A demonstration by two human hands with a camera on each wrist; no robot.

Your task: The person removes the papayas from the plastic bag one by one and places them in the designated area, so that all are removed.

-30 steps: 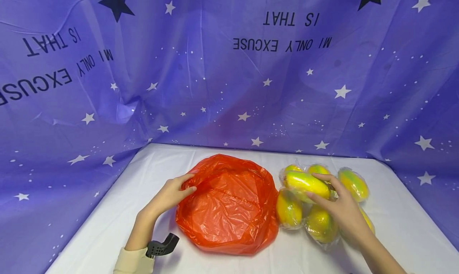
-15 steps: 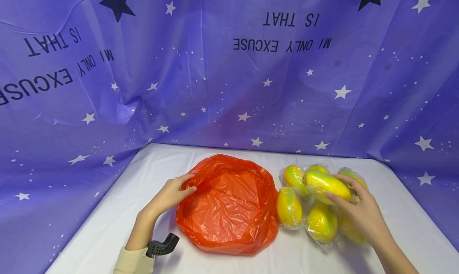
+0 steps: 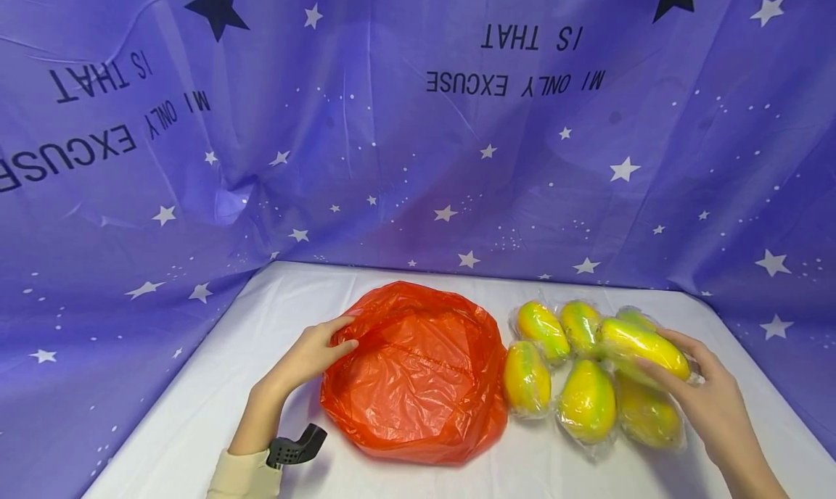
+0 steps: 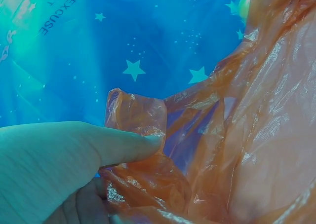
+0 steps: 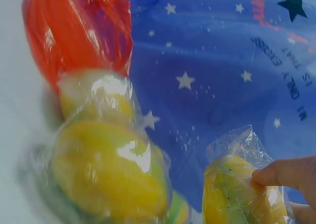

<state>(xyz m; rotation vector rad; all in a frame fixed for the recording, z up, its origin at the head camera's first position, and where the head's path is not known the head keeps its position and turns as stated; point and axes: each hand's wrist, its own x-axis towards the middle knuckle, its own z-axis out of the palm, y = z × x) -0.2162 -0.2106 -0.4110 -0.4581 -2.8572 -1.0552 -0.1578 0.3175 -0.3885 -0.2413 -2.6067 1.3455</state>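
Observation:
My left hand (image 3: pixel 318 354) pinches the left rim of a red plastic bag (image 3: pixel 418 383). The bag's mouth gapes upward; in the left wrist view the thumb (image 4: pixel 133 146) lies over a bunched fold of film. On the right, my right hand (image 3: pixel 708 394) holds a yellow-green mango (image 3: pixel 643 347) in clear plastic wrap above other wrapped mangoes. The right wrist view shows its thumb (image 5: pixel 276 173) pressing the wrapped fruit (image 5: pixel 229 189). Below and left of it sit a front mango (image 3: pixel 588 401) and a back one (image 3: pixel 580 325).
More wrapped mangoes stand close by: one touching or nearly touching the bag (image 3: pixel 526 379), one behind it (image 3: pixel 543 330), one at front right (image 3: pixel 649 412). A white cloth (image 3: pixel 287 289) covers the table. A purple starry curtain (image 3: pixel 392 158) hangs behind. A black device (image 3: pixel 297 447) sits on the left wrist.
My right hand has moved right with the held mango, from over the left and back fruits to over the right ones. The left hand and bag have stayed put.

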